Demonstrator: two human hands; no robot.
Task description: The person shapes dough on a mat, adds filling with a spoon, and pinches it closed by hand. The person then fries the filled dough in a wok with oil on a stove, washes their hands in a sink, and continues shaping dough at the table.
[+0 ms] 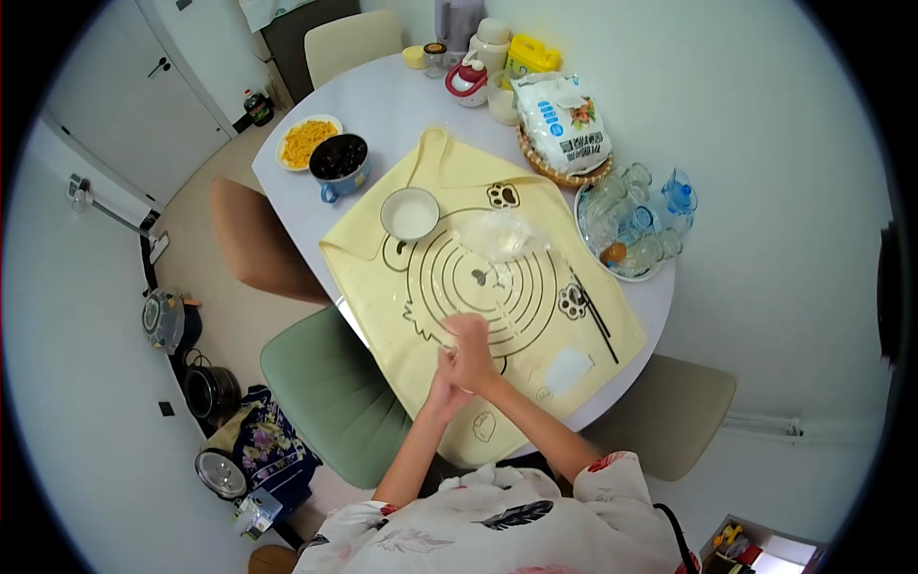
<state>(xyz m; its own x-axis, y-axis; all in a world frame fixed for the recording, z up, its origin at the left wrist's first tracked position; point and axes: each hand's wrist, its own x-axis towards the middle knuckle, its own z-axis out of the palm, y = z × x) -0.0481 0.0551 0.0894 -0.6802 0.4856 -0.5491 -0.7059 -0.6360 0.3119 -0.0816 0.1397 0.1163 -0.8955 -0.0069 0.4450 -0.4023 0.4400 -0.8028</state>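
Over the near part of the pale yellow mat (368, 287), it's both hands in close together! The right grip (469, 364) comes in on top, lapped over the left grip (449, 390), palms and fingers meeting just beyond the wrists. Is anything caught between them? Cannot tell from this view, and the overlap hides how far the fingers of either one are closed.

And look at the mat itself, laid across the white counter (373, 100), with its printed rings and paw marks, the far corner rumpled up into folds! Past the hands, on the upper part of the rings, lies a clear plastic bag (500, 235) with something whitish in it. Just to its left stands the white bowl (410, 238), white contents showing inside. Over on the right side, a pair of dark chopsticks (595, 316) lies slantwise near a paw print, and a pale flat square (568, 371) rests nearer the person.

Out beyond the left edge, there's a blue bowl (355, 185) loaded with dark pieces, right beside a plate (283, 150) of yellow strips! Across on the far right, a round tray (629, 278) packed with glassware, and next to it a wicker basket (574, 179) carrying a white printed package (562, 124), close by the wall
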